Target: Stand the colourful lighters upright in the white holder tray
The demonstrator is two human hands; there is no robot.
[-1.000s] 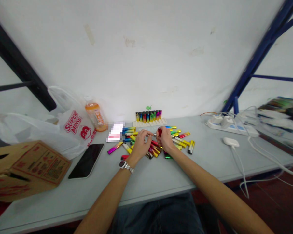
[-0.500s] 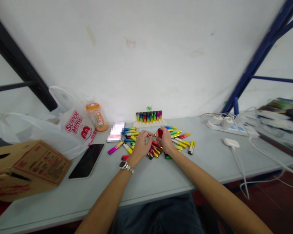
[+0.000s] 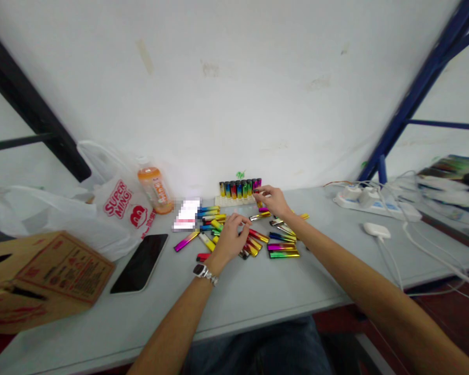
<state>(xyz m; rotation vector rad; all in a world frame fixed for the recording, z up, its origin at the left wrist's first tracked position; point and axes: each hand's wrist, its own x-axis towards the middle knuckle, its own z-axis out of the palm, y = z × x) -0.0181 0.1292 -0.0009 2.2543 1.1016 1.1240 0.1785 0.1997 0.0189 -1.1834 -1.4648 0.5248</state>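
Observation:
Metallic-coloured lighters point(image 3: 284, 247) lie in a loose pile on the grey table. Behind them, several lighters point(image 3: 239, 189) stand upright in a row in a cream rack point(image 3: 223, 201). My right hand point(image 3: 274, 201) is at the rack's right end, its fingertips pinched on a lighter point(image 3: 259, 203) with a yellow part showing; the fingers partly cover it. Over the middle of the pile, my left hand point(image 3: 231, 237) is bent at the fingers, thumb and forefinger apart, with nothing visible between them. A silver watch point(image 3: 204, 272) is on the left wrist.
On the left are a cardboard box point(image 3: 62, 276), a white plastic bag point(image 3: 82, 213), an orange drink bottle point(image 3: 156, 190) and a dark-screened phone point(image 3: 140, 263). A second, blurred-out phone point(image 3: 186, 214) lies beside the pile. At right are a power strip point(image 3: 375, 203) and a white charger point(image 3: 377, 230) with cables.
My right hand has moved from the pile, up and forward to the rack's right end. The hands have parted; my left hand has shifted slightly right and down, staying over the lighters.

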